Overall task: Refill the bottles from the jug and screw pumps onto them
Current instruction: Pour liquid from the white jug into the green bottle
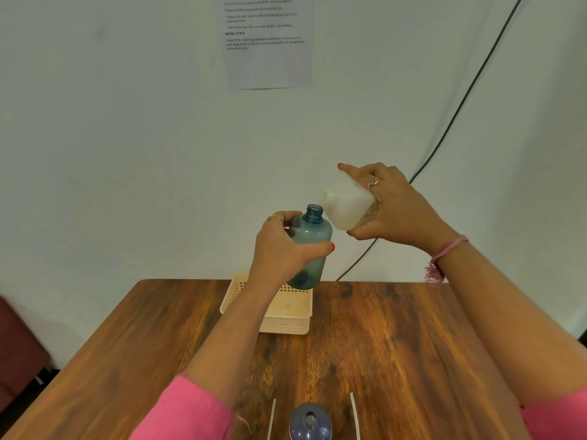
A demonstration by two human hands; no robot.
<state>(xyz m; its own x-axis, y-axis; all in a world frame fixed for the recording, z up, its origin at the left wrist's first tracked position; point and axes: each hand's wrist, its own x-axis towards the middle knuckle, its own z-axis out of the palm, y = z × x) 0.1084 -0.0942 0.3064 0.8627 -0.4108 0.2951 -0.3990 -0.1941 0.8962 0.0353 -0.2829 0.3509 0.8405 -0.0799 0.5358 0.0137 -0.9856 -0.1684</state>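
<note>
Gripping the teal bottle (309, 246) round its middle, the left hand (282, 246) is being kept with fingers curled behind the body and the thumb laid across the front; the bottle is being held upright, raised above the counter (397, 338), its threaded neck uncapped. Just to its right, the white jug (346, 206) is being grasped by the right hand (394, 208), the fingers being spread over its upper side and the thumb pressed beneath, so that this grip is closed on the jug as well. The jug is being tilted leftward, its mouth being held just above and beside the bottle's neck; whether liquid is being poured cannot be told. A ring is being worn on each hand, a pink thread band (444, 252) on the right wrist, and pink sleeves (187, 411) at both elbows. Behind the left forearm, a cream perforated basket (286, 315) is being carried by the counter. At the near edge, a second blue bottle (310, 422) is being seen from above between 2 thin white tubes (355, 414). A printed sheet (266, 42) and a dark cable (444, 128) are being shown against the wall.
</note>
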